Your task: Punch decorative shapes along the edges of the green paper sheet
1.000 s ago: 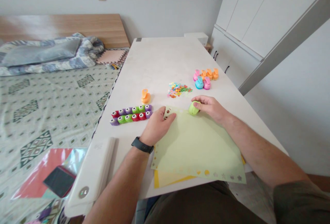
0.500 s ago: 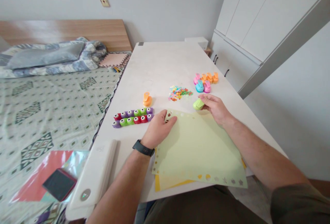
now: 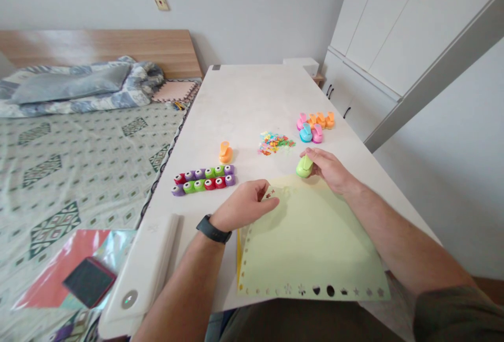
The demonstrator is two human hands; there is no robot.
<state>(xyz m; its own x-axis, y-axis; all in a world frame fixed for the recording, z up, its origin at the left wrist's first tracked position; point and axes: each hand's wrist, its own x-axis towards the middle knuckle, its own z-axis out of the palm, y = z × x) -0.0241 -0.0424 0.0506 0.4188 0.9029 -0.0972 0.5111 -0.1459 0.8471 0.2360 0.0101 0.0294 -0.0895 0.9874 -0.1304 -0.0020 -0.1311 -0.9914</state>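
Pinching a lime-green punch [image 3: 304, 166], the right hand [image 3: 329, 169] holds it just past the far edge of the pale green sheet [image 3: 311, 242]. The left hand [image 3: 249, 203] — thumb and fingers curved apart — is at the sheet's far left corner. Beyond lie paper cutouts [image 3: 275, 143] on the tabletop [image 3: 248, 95].

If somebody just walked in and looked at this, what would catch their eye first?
Probably the big pale green sheet at the near end of the white table, with shapes punched along its near edge. Next, the lime green punch in the right hand, just past the sheet's far edge, and the heap of bright paper cutouts beyond it, slightly left.
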